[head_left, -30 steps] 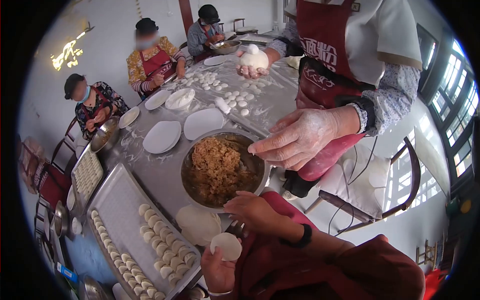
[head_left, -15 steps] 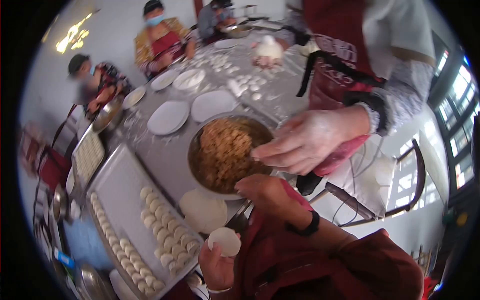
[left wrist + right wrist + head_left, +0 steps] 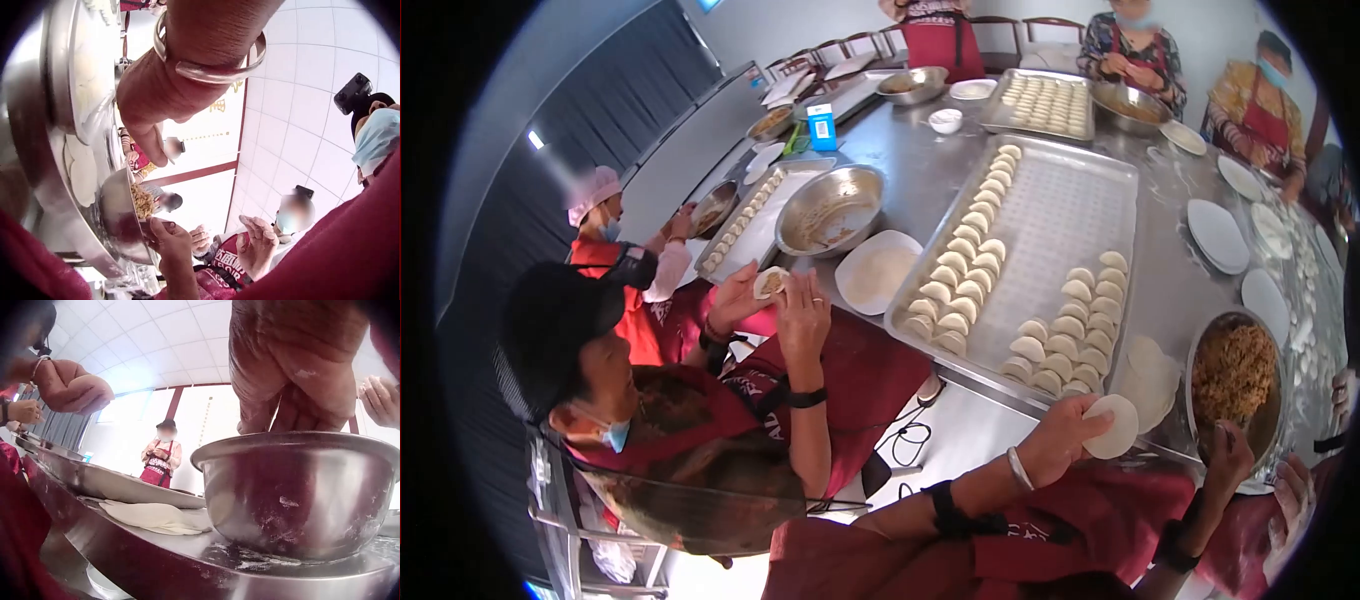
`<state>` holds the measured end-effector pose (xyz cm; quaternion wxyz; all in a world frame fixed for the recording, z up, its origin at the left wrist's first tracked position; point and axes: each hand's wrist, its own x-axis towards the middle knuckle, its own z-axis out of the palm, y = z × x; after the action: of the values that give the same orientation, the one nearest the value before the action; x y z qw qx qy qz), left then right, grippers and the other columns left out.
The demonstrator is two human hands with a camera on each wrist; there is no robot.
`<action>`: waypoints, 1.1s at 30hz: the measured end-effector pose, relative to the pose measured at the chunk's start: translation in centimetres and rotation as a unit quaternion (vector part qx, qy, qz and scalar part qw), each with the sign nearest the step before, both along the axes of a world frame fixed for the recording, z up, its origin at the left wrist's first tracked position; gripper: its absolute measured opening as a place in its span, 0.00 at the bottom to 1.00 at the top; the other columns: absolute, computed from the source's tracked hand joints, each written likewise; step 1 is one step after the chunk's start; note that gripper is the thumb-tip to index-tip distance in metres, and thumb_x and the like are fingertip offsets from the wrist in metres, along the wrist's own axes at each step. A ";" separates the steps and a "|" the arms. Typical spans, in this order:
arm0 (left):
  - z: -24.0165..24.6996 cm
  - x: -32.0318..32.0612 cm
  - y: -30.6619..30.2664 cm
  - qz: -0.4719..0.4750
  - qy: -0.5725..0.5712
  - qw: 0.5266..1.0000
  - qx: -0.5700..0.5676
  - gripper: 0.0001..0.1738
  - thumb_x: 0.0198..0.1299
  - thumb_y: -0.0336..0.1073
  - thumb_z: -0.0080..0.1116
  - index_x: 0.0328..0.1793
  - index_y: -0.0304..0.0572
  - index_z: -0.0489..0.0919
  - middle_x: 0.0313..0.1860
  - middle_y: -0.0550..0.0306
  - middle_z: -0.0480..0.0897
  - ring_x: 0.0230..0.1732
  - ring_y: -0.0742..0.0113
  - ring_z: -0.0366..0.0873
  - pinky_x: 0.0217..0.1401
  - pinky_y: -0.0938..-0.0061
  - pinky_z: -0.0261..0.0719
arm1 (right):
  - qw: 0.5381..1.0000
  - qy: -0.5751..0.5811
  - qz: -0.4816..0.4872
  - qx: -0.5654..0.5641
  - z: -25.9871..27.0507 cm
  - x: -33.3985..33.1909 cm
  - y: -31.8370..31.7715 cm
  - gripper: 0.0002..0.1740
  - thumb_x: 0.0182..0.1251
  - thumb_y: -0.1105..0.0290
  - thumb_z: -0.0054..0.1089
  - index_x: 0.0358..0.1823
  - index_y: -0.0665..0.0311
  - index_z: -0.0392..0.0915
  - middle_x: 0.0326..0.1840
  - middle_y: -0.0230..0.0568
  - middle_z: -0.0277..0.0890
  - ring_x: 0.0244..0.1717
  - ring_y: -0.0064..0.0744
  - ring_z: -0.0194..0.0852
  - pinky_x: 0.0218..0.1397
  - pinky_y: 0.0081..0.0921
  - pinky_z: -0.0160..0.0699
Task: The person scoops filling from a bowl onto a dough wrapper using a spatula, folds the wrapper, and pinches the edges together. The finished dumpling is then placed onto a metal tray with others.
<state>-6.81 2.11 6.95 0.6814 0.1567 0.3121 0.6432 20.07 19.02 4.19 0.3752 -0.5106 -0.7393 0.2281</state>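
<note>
My left hand [image 3: 1052,440] pinches a round dumpling wrapper [image 3: 1114,428] between thumb and fingers, just past the tray's near corner. My right hand [image 3: 1230,460] is at the near rim of a steel bowl [image 3: 300,500] of brown minced filling [image 3: 1230,375]. In the left wrist view its fingers curl round a thin, flat tool [image 3: 166,224], whose other end is hidden. The right wrist view shows those fingertips dipping behind the bowl's rim. A stack of wrappers [image 3: 1148,388] lies between tray and bowl. Rows of folded dumplings [image 3: 1060,350] stand on the metal tray [image 3: 1055,215].
At my left, another person [image 3: 635,400] holds a filled wrapper [image 3: 770,283]. A plate [image 3: 878,272] and a scraped steel bowl [image 3: 832,210] sit left of the tray. White plates [image 3: 1218,236] lie beyond the filling bowl. A floury hand [image 3: 1293,505] is close by my right hand.
The head view has swung left, bringing the neighbour into sight. My left hand still holds the wrapper. My right hand now has its fingers curled at the bowl's rim.
</note>
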 end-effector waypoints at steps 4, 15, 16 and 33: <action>-0.1 0.2 -0.3 0.020 0.023 0.999 -0.012 0.19 0.69 0.36 0.56 0.61 0.33 0.73 0.52 0.55 0.81 0.51 0.68 0.81 0.54 0.71 0.83 | 1.000 -0.021 -0.004 -0.005 0.1 0.0 -0.3 0.10 0.67 0.74 0.60 0.45 0.72 0.82 0.35 0.43 0.83 0.37 0.26 0.79 0.46 0.25 0.77; -1.3 2.1 0.5 -0.033 -0.019 0.999 -0.015 0.20 0.71 0.35 0.53 0.64 0.32 0.71 0.55 0.54 0.80 0.54 0.67 0.81 0.59 0.69 0.81 | 0.988 0.126 -0.047 -0.074 -0.5 1.9 -1.9 0.11 0.68 0.75 0.60 0.47 0.73 0.82 0.38 0.42 0.84 0.41 0.25 0.79 0.49 0.26 0.77; -1.3 2.1 0.6 -0.028 -0.012 0.999 -0.021 0.20 0.71 0.36 0.52 0.64 0.32 0.72 0.55 0.53 0.80 0.55 0.65 0.81 0.60 0.68 0.80 | 0.984 0.147 -0.051 -0.092 -0.5 1.9 -1.9 0.10 0.68 0.74 0.60 0.47 0.72 0.82 0.40 0.43 0.84 0.41 0.26 0.79 0.49 0.26 0.77; -2.3 3.2 2.4 -0.070 0.010 0.995 -0.070 0.21 0.71 0.33 0.50 0.64 0.23 0.70 0.62 0.36 0.76 0.65 0.41 0.74 0.68 0.52 0.76 | 0.947 0.286 -0.127 -0.070 1.4 2.8 -2.2 0.10 0.69 0.73 0.63 0.47 0.73 0.82 0.39 0.42 0.85 0.37 0.27 0.85 0.44 0.22 0.85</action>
<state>-3.61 4.48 4.66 0.7309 0.1362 0.3517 0.5689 22.88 16.86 5.62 0.5599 -0.5390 -0.5120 0.3659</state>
